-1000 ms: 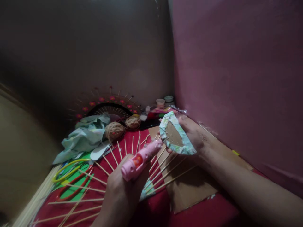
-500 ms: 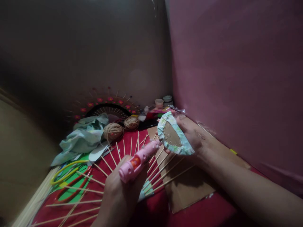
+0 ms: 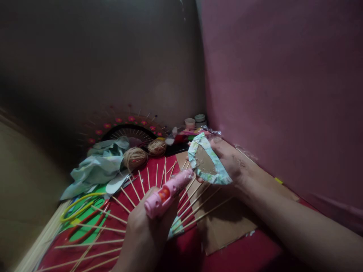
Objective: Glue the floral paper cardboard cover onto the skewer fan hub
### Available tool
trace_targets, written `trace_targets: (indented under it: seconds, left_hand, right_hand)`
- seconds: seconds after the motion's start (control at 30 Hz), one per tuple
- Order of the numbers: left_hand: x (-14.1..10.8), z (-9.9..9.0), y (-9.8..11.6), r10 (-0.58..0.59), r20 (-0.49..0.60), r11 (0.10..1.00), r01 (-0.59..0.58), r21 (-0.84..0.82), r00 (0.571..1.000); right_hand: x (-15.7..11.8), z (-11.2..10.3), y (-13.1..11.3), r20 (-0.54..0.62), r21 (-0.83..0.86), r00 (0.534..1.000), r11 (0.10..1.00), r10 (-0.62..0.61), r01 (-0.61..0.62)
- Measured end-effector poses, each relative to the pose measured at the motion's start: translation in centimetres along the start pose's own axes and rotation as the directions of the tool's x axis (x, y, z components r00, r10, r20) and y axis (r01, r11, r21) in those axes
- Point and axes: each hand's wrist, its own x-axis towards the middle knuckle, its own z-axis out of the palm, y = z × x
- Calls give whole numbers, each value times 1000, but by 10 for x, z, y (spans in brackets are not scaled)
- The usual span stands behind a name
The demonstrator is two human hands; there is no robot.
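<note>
My left hand is closed round a pink glue gun with an orange part in its body. The gun's nozzle points up and right, at the lower left edge of a half-moon cardboard piece. Folded pale blue-green cloth borders that piece, its brown middle bare. My right hand grips it from behind and the right; most of its fingers are hidden. Below both hands thin wooden sticks fan out from a patch of the same cloth, partly covered by my left hand.
A cardboard sheet lies on the red cloth. To the left are crumpled fabric, twine balls, yellow-handled pliers and red handles. A decorated fan-shaped piece stands against the dark wall; a pink wall rises right.
The glue gun in my left hand has shifted slightly right along the edge of the cloth-bordered piece. My right hand holds the piece almost still.
</note>
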Motion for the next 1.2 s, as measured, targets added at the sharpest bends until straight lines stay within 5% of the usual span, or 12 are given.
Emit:
trace_targets:
  seconds: [0.37, 0.6, 1.2]
  left_hand:
    - [-1, -1, -2, -49, 67, 999, 50, -12, 997]
    - [-3, -1, 8, -198, 60, 979, 194, 59, 978]
    - [-8, 1, -2, -158, -67, 974, 167, 152, 985]
  right_hand:
    - [1, 0, 0, -77, 2, 997, 1000, -21, 22]
    - [1, 2, -1, -53, 11, 999, 1000, 0, 1]
    - [2, 7, -3, -60, 62, 998, 998, -8, 12]
